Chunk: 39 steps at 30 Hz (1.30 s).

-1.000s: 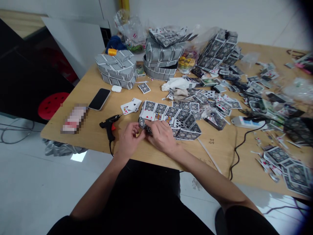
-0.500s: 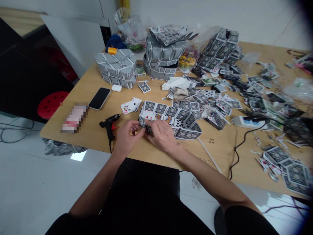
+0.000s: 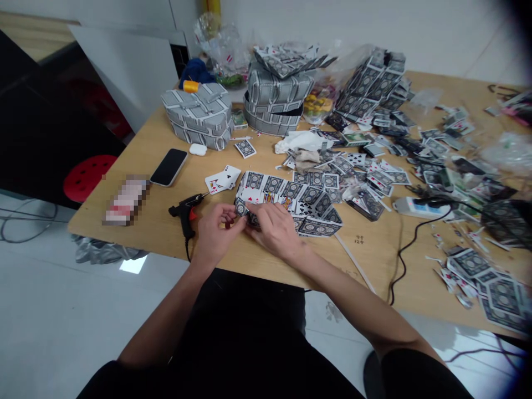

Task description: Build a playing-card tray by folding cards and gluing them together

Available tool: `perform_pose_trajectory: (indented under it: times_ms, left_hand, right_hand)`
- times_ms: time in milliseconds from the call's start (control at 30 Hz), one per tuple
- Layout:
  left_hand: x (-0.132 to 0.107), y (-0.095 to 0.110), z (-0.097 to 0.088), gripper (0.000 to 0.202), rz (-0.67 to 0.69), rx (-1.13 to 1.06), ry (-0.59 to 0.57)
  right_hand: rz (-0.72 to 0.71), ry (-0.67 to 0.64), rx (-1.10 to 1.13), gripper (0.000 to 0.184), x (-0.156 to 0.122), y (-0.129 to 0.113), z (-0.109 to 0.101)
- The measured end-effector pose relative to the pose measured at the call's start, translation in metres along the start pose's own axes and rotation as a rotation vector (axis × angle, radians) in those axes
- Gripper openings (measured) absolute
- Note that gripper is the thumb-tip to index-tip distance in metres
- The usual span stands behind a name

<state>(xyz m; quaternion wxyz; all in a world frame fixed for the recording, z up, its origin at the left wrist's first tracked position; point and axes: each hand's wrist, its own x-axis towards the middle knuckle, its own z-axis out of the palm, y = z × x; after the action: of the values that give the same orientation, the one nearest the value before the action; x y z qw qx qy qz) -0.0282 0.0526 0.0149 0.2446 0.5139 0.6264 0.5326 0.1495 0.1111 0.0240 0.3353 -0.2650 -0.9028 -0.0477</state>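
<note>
Blue-backed card panel [image 3: 286,191] pinched by both hands.
Left hand [image 3: 218,235] and right hand [image 3: 274,233] stay together, fingers clamped on its near left edge, the panel lying on the table [image 3: 366,260]; little altered since the prior view. Glue gun [image 3: 187,213] lies just beside the left hand.

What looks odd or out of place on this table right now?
Card scraps litter the right of the wooden table, looking cut up rather than dealt, and a hot glue gun lies beside the cards.
</note>
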Motion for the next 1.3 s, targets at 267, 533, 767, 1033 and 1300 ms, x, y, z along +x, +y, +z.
perform_pose_trajectory:
  times_ms: [267, 533, 767, 1033, 1300]
  left_hand:
    - [0.0036, -0.0013, -0.0004, 0.024, 0.023, 0.029, -0.033]
    - [0.0042, 0.0043, -0.0011, 0.018, 0.014, 0.037, -0.043]
    - [0.0061, 0.0074, -0.0049, 0.02, 0.08, 0.109, -0.049]
    - [0.0064, 0.0045, -0.0041, 0.018, 0.043, 0.086, -0.062]
    - [-0.0015, 0.0063, -0.0025, 0.028, 0.076, 0.124, -0.056]
  right_hand:
    - [0.011, -0.04, 0.015, 0.024, -0.004, 0.0006, 0.0014]
    - [0.02, -0.075, 0.037, 0.021, -0.0045, 0.0001, 0.0011]
    - [-0.003, -0.05, 0.019, 0.019, -0.0046, -0.0011, 0.002]
    - [-0.02, -0.055, 0.034, 0.02, -0.0033, 0.0011, 0.0011]
    - [0.031, -0.042, 0.011, 0.028, -0.0036, 0.005, -0.0046]
